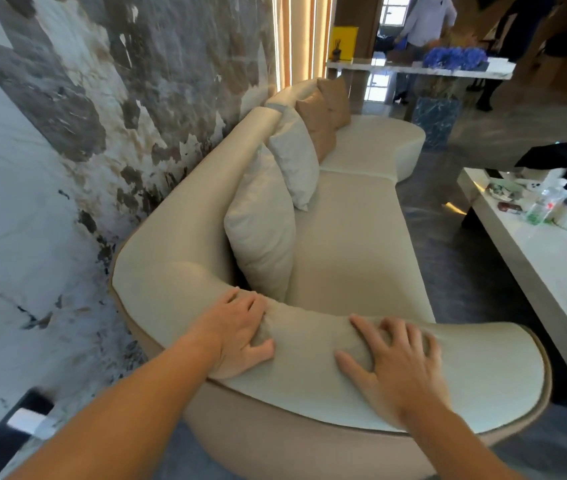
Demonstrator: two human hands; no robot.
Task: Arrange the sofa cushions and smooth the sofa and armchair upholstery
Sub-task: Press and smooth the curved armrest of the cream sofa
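- Your left hand (240, 332) lies flat on the sofa (354, 237) arm, fingers spread and curled a little over its inner edge — it grips nothing, it only presses.
- Your right hand (396, 365) lies just as flat further along the same arm, fingers splayed, thumb toward you; it too holds nothing.
- The arm rest curves under both palms, its long axis running from the left hand out to the rounded end at your right — so a smoothing stroke likely follows that line, and the right hand is the nearer one to the unsmoothed end.
- The seat stretches away from you past the hands, along the marble wall (67, 133) on your left.
- Four cushions stand against the backrest in a row: a pale cushion (261, 230) nearest, just beyond the left hand, a second pale one (294, 157) behind it, then two tan cushions (323, 116) at the far end.
- The nearest cushion leans slightly forward; I judge the left hand best placed to reach it.
- A table (534, 271) with a plant and bottles stands to your right, well apart from the sofa.
- No armchair is visible here.
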